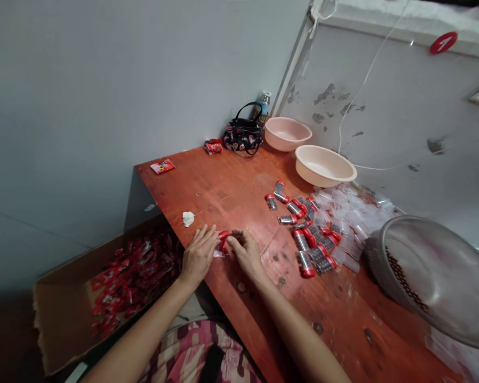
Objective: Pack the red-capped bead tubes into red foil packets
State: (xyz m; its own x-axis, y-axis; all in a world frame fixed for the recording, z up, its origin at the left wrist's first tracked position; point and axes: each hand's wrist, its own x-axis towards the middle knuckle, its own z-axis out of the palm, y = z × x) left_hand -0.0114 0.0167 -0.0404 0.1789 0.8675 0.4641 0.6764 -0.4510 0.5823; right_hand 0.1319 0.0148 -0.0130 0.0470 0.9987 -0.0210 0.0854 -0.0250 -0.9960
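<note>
A small red packet (223, 235) with a whitish, see-through edge at its lower end is between my two hands at the table's near edge. My left hand (199, 255) is closed against its left side, with the fingers pointing forward. On the other side, my right hand (245, 252) pinches it with bent thumb and forefinger. My fingers cover part of the packet. To the right lie several clear tubes with red caps (301, 240), filled with dark balls. A crumpled white scrap (188, 218) rests just beyond my left hand.
A cardboard box (59, 314) of red packets stands below at left. Empty clear tubes (345, 213) are heaped at right beside a grey basin (383, 239) holding brown balls. Two basins (323, 178), a flowered bag (243, 137) and a bottle (264, 101) stand at the back.
</note>
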